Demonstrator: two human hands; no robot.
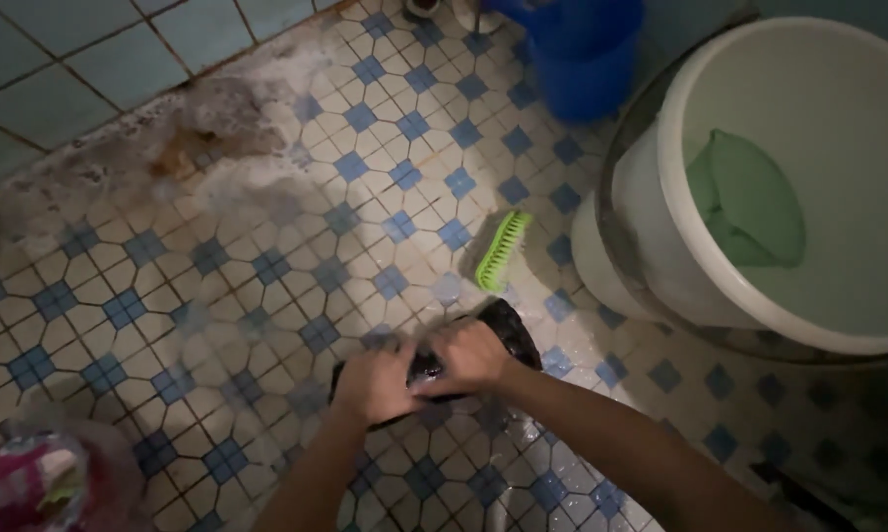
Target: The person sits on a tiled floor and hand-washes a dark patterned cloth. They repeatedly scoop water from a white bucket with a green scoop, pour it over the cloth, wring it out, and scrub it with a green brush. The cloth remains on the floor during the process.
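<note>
**Wet tiles, soapy cloth, cramped corner**

The tiled floor (266,246) is the biggest hazard: it looks wet and foamy across the middle, so I judge that a knee or foot could slide if weight shifts while leaning forward. The large white bucket (759,286) stands just right of the hands, with a green scoop (744,202) lying inside it; a wide swing of the right elbow might knock its wall. A blue bucket (582,59) stands farther back, well apart.

The black cloth (503,325) lies on the floor under both hands. The left hand (375,379) presses down on it with fingers curled, and the right hand (468,355) bunches and clutches its middle. Being slick, it could slip from under the palms.

A green brush (503,248) lies near the cloth, apart from it; a forward push could shove it away.
</note>
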